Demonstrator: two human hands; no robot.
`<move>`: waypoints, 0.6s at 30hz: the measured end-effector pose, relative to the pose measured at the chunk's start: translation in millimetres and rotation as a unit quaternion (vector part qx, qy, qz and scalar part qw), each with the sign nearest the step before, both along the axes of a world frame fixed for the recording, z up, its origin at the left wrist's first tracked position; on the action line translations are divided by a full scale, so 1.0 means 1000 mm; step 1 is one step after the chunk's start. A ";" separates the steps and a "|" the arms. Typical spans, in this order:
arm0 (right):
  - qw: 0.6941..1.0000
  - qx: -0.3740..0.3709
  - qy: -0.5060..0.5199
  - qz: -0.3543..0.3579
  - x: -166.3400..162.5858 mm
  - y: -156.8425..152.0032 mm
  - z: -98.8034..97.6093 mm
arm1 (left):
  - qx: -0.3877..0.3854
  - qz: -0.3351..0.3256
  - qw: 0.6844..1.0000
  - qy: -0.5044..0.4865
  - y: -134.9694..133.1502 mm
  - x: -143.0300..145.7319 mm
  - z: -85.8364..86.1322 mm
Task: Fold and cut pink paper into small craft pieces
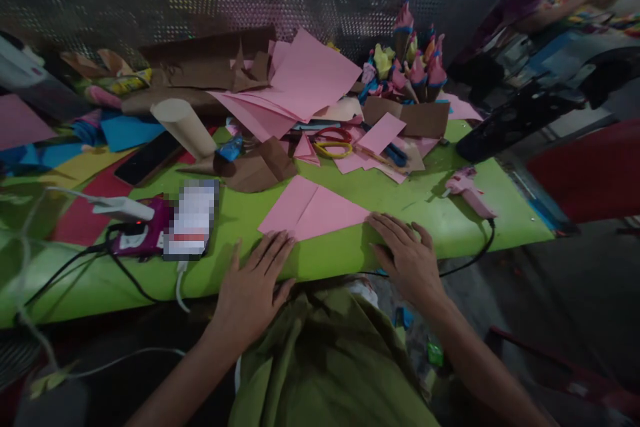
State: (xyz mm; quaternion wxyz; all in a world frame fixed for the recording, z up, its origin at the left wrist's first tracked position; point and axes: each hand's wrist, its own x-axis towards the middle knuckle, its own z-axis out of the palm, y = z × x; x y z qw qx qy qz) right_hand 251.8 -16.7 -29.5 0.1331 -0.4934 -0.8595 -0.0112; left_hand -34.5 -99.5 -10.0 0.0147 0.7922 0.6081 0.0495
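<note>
A folded pink paper sheet (pixel 313 209) lies on the green table (pixel 440 213) near its front edge. My left hand (pixel 253 287) rests flat with fingers apart, its fingertips at the sheet's lower left corner. My right hand (pixel 407 253) lies flat, fingers spread, its fingertips touching the sheet's right tip. Neither hand holds anything.
A pink glue gun (pixel 467 191) with a black cord lies to the right. A power strip with plugs (pixel 143 227) sits at left. Behind are loose pink sheets (pixel 300 83), brown paper (pixel 257 170), scissors (pixel 333 143), a cream paper cone (pixel 185 127) and several paper cones (pixel 410 63).
</note>
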 end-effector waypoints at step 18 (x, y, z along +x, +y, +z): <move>0.990 0.045 0.095 0.092 -0.012 -0.031 -0.004 | 0.012 -0.007 0.999 -0.033 0.005 0.024 -0.011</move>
